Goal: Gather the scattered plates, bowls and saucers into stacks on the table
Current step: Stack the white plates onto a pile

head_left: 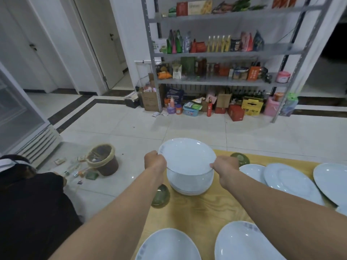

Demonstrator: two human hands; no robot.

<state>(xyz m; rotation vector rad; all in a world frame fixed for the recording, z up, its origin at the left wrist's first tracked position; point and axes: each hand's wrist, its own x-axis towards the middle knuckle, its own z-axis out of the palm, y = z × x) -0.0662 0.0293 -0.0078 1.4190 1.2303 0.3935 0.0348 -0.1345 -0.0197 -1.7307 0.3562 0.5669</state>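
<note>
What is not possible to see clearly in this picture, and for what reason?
Head view only.
- White stack: number of pieces unclear; the held plate covers its top.
- Far green bowl: partly behind the right hand.
- Near left plate: cut by the bottom edge.
- Shelf labels: too small.

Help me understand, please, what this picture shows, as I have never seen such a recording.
There is no machine here. A person wears a camera on the head, which looks forward and down, so you see their own two bare arms. The left hand and the right hand grip a white plate by opposite edges, fingers curled over its rim, just over a stack of white dishes on the wooden table. I cannot tell whether it already rests there. Loose plates and small green saucers lie around the stack. Beyond the table stand a bin and a shelf of groceries.
</note>
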